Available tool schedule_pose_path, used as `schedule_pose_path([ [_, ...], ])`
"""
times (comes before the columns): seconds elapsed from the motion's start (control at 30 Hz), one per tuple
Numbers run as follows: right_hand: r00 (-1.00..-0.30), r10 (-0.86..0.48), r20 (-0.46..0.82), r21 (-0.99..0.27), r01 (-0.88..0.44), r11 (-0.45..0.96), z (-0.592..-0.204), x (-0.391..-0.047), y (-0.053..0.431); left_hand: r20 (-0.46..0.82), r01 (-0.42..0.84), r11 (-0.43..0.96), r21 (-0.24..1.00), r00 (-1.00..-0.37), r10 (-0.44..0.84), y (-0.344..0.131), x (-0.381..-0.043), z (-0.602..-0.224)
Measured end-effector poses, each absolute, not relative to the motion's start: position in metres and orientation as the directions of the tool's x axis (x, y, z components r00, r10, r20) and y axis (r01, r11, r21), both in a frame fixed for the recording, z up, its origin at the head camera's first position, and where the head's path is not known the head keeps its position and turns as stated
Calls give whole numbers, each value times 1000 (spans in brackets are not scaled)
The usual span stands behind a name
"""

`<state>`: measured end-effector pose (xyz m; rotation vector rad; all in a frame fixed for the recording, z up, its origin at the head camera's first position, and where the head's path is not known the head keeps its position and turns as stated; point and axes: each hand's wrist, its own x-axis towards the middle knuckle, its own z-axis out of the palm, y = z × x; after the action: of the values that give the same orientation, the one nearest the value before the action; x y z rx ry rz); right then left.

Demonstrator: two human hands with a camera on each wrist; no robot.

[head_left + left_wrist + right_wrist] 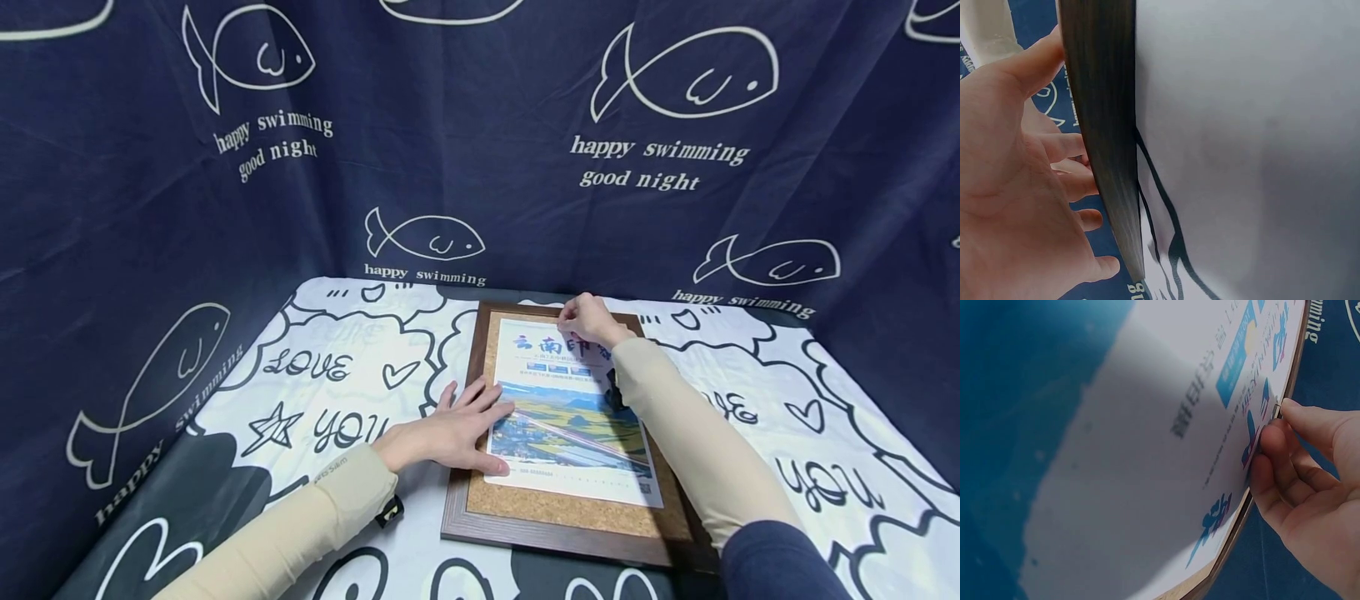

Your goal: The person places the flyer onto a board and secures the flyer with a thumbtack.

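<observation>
A printed poster with a landscape picture and large lettering lies on a cork board in a dark brown wooden frame. My left hand rests with spread fingers across the frame's left side, fingertips on the poster's left edge. At the poster's top edge, my right hand pinches a small metallic pin between thumb and forefinger. The pin's point is hidden against the paper. In the left wrist view, the frame's side covers the left fingertips.
The board lies on a white and dark patterned cloth with lettering, hearts and a star. Behind it and at the left hangs a navy curtain with white fish outlines, close to the frame's far edge.
</observation>
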<state>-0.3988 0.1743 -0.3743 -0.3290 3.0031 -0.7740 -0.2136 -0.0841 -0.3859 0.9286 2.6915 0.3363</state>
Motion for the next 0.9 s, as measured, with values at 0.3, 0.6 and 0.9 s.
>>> schedule_pose_path([
  [0.3, -975, -216, 44, -448, -213, 868, -375, -398, 174, -181, 564, 770, 298, -759, 626, -84, -214, -387],
  [0.6, -973, -223, 54, -458, -223, 861, -375, -398, 174, -181, 563, 770, 300, -759, 626, -85, -213, -387],
  [0.9, -976, -212, 56, -460, -214, 862, -378, -399, 172, -177, 562, 769, 304, -760, 625, -84, -214, -387],
])
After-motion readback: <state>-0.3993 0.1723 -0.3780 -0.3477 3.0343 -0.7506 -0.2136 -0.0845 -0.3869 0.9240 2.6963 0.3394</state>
